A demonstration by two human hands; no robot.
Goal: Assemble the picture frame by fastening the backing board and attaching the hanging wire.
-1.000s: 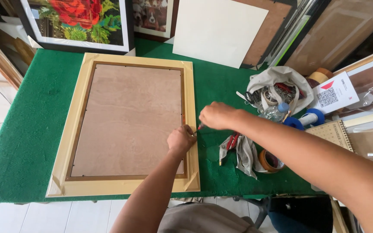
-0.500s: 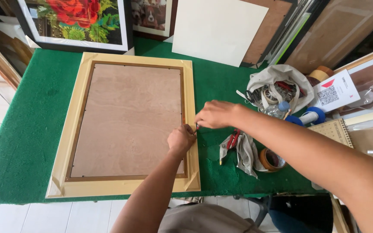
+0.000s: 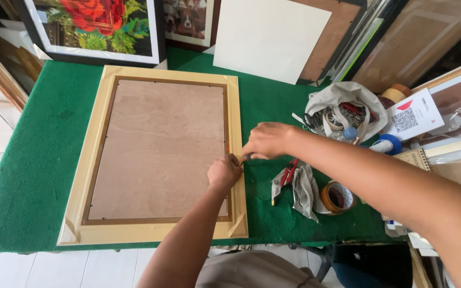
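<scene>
A pale wooden picture frame (image 3: 94, 160) lies face down on the green table (image 3: 38, 138), its brown backing board (image 3: 161, 144) facing up. My left hand (image 3: 224, 172) is a fist pressed on the frame's right rail near the board's edge. My right hand (image 3: 267, 141) reaches in from the right, fingers pinched on a small tool whose tip meets the rail just above my left hand. The tool is mostly hidden by my fingers.
Right of the frame lie red-handled pliers on a grey rag (image 3: 294, 184), a roll of brown tape (image 3: 337, 197), an open cloth bag of bits (image 3: 342, 109) and a white card (image 3: 414, 114). Framed pictures (image 3: 97, 26) and boards (image 3: 270, 37) lean along the far edge.
My right hand has slid left along the table toward the frame's right rail, closing up to my left hand. The left hand stays put.
</scene>
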